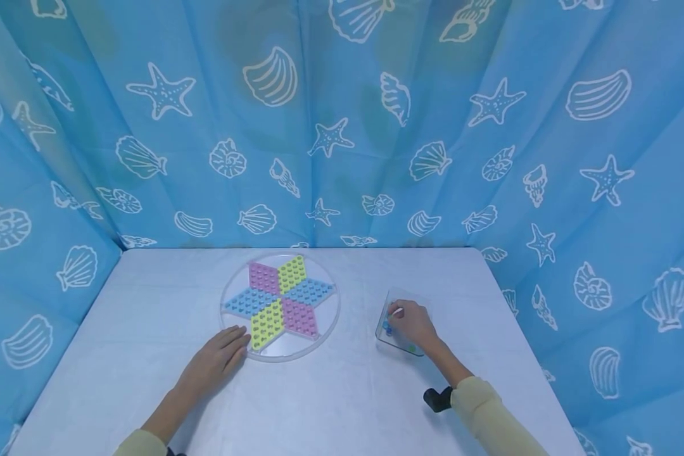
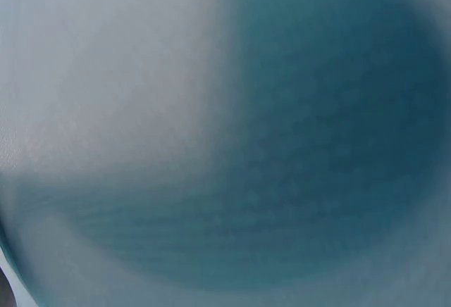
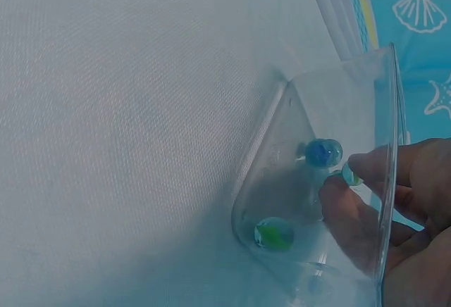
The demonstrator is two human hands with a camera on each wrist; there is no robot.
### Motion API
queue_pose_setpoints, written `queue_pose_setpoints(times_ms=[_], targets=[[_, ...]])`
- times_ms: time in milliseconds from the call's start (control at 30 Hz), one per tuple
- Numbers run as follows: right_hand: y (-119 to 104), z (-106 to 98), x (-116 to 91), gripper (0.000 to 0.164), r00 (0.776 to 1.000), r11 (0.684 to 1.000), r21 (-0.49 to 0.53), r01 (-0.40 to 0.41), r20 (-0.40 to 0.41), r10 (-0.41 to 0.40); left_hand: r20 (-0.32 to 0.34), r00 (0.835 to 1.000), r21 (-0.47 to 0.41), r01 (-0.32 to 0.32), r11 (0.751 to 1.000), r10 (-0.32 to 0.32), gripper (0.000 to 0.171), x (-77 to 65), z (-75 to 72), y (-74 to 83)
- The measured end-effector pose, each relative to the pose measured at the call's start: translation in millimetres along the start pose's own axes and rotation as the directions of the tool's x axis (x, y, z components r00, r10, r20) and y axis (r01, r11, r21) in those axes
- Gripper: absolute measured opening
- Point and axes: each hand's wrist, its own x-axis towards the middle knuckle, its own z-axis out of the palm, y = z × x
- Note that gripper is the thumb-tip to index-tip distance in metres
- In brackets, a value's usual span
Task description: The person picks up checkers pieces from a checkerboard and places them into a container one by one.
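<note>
My right hand point(image 1: 412, 323) reaches into a clear plastic box point(image 1: 383, 342) on the right of the table. In the right wrist view its thumb and finger pinch a clear marble point(image 3: 351, 174). Blue marbles point(image 3: 323, 153) and a larger green-streaked marble point(image 3: 273, 234) lie on the box floor. My left hand point(image 1: 216, 360) rests flat with relaxed fingers at the near-left rim of a round Chinese checkers board point(image 1: 325, 345). Its fingertips are by the yellow point. Only a blurred pale and teal surface fills the left wrist view.
A white cloth covers the table point(image 1: 330, 405). Behind it and along the sides hangs a blue curtain point(image 1: 342, 171) with shell and starfish prints. A small black object point(image 1: 436, 400) sits at the right wrist, by the sleeve.
</note>
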Motion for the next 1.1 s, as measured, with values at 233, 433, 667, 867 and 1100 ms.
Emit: queue_pose_setpoints(times_ms=[233, 433, 667, 867, 1100], targets=[[0.1, 2.0, 1.1, 0.012, 1.000, 1.000, -0.019, -0.004, 0.013, 0.004, 0.004, 1.000, -0.006, 0.006, 1.000, -0.006, 0.033, 0.8, -1.4, 2.0], [-0.2, 2.1, 1.9, 0.014, 1.000, 1.000, -0.029, 0.006, 0.017, -0.005, -0.001, 1.000, -0.003, 0.001, 1.000, -0.001, 0.033, 0.6, -1.1, 1.6], [-0.5, 3.2, 2.4, 0.013, 1.000, 1.000, -0.027, 0.013, 0.011, -0.012, 0.004, 1.000, -0.014, 0.005, 1.000, -0.005, 0.033, -0.4, 0.2, -0.3], [-0.6, 4.0, 1.3, 0.013, 1.000, 0.999, -0.020, 0.025, 0.010, -0.025, 0.000, 1.000, -0.015, 0.005, 1.000, -0.005, 0.033, -1.8, 2.8, -1.5], [2.4, 5.8, 2.6, 0.014, 0.999, 0.999, -0.008, 0.034, 0.002, -0.034, 0.020, 0.999, -0.006, 0.025, 1.000, -0.025, 0.034, -1.0, 3.6, -1.2]])
